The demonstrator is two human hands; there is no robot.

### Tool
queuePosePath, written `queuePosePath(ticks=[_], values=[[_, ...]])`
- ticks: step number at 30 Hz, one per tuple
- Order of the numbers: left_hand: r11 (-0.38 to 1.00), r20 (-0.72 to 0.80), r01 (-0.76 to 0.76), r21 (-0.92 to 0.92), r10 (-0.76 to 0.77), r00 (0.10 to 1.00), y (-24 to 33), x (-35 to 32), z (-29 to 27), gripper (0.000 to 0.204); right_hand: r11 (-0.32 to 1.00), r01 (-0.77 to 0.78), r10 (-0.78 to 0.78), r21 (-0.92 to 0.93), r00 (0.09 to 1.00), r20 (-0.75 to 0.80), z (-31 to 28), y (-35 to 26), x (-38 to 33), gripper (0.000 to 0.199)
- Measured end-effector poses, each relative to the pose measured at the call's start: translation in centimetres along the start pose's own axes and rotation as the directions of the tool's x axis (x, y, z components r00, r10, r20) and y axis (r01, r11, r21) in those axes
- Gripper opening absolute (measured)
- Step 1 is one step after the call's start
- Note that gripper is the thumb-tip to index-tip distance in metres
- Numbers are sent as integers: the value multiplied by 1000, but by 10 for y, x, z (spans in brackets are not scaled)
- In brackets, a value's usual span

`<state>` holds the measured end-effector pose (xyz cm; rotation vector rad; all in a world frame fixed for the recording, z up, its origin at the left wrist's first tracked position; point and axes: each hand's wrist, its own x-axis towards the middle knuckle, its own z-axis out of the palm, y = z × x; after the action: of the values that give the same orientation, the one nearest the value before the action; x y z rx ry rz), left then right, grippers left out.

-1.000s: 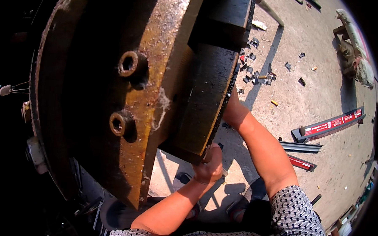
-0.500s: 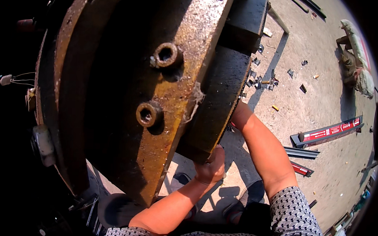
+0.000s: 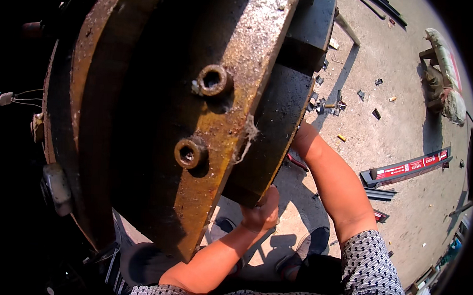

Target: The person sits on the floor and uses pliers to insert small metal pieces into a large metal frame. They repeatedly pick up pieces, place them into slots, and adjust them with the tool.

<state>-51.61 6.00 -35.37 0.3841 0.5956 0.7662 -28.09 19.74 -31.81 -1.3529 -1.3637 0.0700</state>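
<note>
Looks under way rather than finished at the dark steel block (image 3: 280, 112), just off centre toward two o'clock. Judging by the dark scraps (image 3: 321, 105) strewn farther out at two o'clock, partly done; judging by the red-labelled dark rail (image 3: 410, 167) lying at three o'clock, perhaps not all used; impossible to count either share. Find the left hand (image 3: 260, 211) at five o'clock, curled at the block's lower end; cannot tell what, if anything, is gripped. Find the right hand (image 3: 303, 137) at three o'clock, mostly hidden behind the block; cannot tell whether spread or closed. Cannot see the block's far face, nor past the bolted brown plate (image 3: 222, 118). Note a red handle (image 3: 299, 162) just below the right wrist, running out of sight.
</note>
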Motion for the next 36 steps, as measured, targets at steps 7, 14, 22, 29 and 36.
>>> queuePosePath(ticks=[7, 14, 22, 29, 36], values=[[534, 196, 248, -808, -153, 968, 7, 1, 7, 24, 901, -166, 165, 401, 986, 36, 2, -8, -16, 26], [979, -105, 66, -195, -87, 991, 2, -4, -13, 22, 834, -242, 272, 496, 962, 13, 7, -16, -13, 16], [980, -444, 167, -112, -200, 874, 5, -14, -47, 26, 877, -264, 282, 402, 959, 14, -7, -8, -5, 17], [703, -245, 56, 709, 171, 954, 2, -14, -34, 26, 886, -224, 253, 406, 967, -20, -13, -13, 1, 19], [993, -431, 20, 117, 32, 902, -3, -7, -10, 24, 1000, -5, 4, 15, 998, 63, -32, 29, 9, 22]])
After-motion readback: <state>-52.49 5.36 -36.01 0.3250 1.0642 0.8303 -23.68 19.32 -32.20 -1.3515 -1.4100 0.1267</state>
